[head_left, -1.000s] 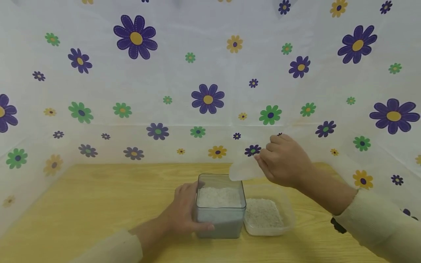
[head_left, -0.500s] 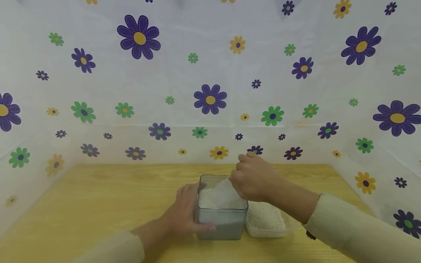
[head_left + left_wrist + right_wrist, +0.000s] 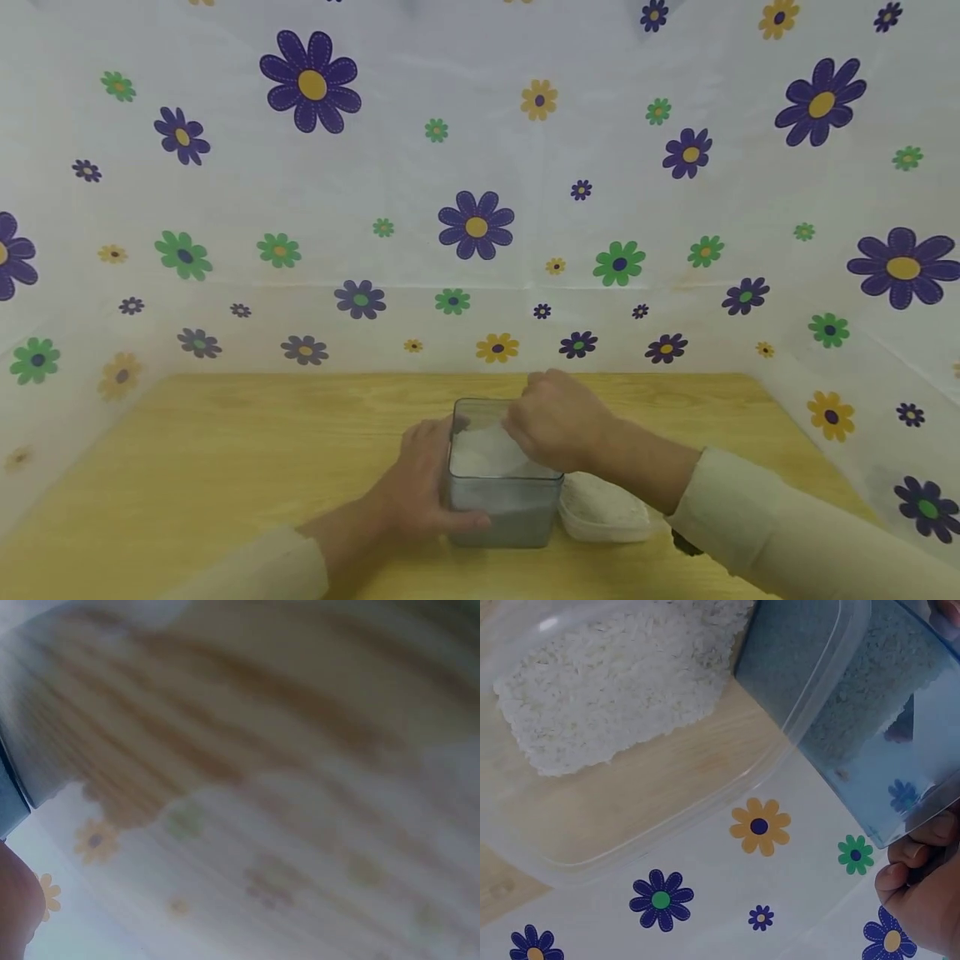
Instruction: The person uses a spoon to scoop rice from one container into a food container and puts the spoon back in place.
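Observation:
My left hand [image 3: 423, 483] holds the left side of a square, blue-grey see-through container [image 3: 504, 512], its thumb across the front. White rice shows inside, through the container's wall [image 3: 847, 697] in the right wrist view. My right hand [image 3: 562, 421] is at the container's right rim, fingers curled round a flat, white, translucent scoop-like tool [image 3: 486, 450]. The tool's blade reaches down into the container over the rice; its lower edge is hidden. In the left wrist view, part of a left finger [image 3: 19, 907] shows beside the container's corner.
A clear shallow plastic tub [image 3: 606, 533] stands close against the container's right side, partly under my right forearm. Rice [image 3: 622, 690] is heaped in one part of it. The wooden table [image 3: 262, 450] is backed by a white flowered cloth [image 3: 390, 167].
My right hand has moved left and down, bringing the white tool from above the tub into the container. My left hand has stayed on the container.

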`<state>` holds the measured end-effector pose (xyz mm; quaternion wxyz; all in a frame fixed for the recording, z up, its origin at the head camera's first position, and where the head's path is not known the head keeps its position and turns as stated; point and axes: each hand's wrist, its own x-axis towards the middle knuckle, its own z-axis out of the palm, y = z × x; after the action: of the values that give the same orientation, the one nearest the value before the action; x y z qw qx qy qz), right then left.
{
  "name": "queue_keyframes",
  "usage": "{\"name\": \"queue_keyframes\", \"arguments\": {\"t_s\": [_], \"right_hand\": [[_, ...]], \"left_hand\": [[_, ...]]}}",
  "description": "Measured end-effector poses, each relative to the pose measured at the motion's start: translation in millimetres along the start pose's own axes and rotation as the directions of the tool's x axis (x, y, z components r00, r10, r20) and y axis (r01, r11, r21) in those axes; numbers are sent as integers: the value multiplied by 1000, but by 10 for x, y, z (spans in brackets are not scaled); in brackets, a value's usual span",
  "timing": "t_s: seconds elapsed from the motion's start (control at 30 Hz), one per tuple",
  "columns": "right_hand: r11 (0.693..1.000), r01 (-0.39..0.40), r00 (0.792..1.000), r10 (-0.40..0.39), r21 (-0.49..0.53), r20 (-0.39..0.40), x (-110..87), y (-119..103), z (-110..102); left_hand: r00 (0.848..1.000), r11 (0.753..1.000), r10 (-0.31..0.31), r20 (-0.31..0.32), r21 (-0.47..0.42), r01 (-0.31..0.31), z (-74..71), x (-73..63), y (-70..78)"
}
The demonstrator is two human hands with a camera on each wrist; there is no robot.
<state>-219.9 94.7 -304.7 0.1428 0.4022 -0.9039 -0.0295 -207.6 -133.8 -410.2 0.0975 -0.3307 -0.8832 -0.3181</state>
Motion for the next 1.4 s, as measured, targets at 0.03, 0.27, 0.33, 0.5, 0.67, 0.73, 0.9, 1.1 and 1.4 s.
{"name": "queue_keyframes", "arguments": {"t_s": [0.03,0.27,0.33,0.5,0.67,0.73,0.9,1.1,1.4], "right_hand": [[1000,1,1000,0,19,-14,-6,10,5],[987,-54,995,66,149,-72,-63,76,9],[983,-72,993,86,171,-79,-86,95,14],[966,-111,984,139,234,-110,-92,120,37],[947,-124,977,169,298,-130,-69,109,73],[937,-145,972,195,318,-132,-83,113,81],[906,-216,954,276,364,-121,-208,133,84],[877,-219,944,302,429,-135,-354,185,93],[872,-190,924,314,452,-218,-425,406,10]], "left_hand": [[1000,1000,0,-1,1,0,-11,2,3],[1000,999,10,-12,38,-9,-19,34,-25],[1000,999,20,-19,37,-19,-12,40,-37],[997,998,59,-58,25,-58,-11,40,-103],[993,996,85,-79,25,-83,-47,5,-181],[994,996,89,-70,30,-87,-60,4,-204],[996,997,70,-46,36,-68,-27,-35,-238],[999,1000,-6,-41,8,7,52,-168,-189],[993,992,-121,-6,-38,121,38,-34,-44]]}}
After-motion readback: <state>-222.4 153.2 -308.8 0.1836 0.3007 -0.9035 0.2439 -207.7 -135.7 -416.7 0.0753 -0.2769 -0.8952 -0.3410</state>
